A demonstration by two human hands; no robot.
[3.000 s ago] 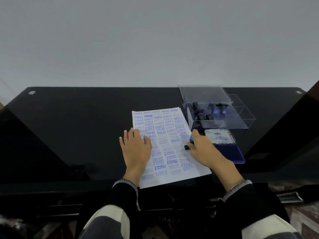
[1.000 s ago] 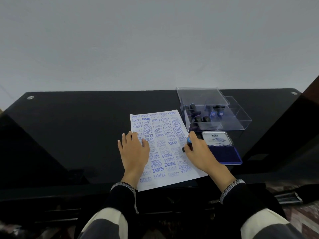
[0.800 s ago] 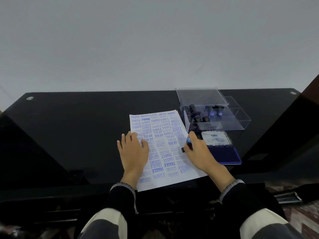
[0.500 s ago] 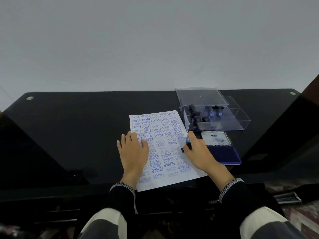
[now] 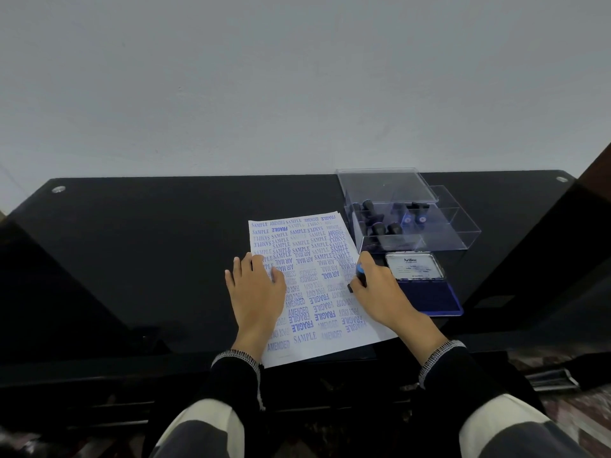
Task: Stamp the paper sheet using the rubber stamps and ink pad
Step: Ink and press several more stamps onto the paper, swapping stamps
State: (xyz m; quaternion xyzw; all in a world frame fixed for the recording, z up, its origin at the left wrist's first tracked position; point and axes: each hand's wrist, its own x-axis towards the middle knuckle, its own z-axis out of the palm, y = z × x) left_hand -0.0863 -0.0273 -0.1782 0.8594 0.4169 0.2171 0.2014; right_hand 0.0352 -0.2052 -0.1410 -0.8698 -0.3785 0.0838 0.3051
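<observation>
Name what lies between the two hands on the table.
Head view: only the stamped paper sheet lies between the left hand and right hand.

Table top point(image 5: 132, 259): glossy black glass, reflective. Paper sheet point(image 5: 317, 259): matt white paper. Stamp box point(image 5: 456, 233): clear glossy plastic. Sleeve cuffs point(image 5: 238, 358): knitted cloth.

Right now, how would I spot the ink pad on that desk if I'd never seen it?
Find the clear plastic box of stamps at the black table's right. Directly in front of it, beside the right hand, lies the ink pad: flat, open, dark blue, with a silver labelled lid.
</observation>
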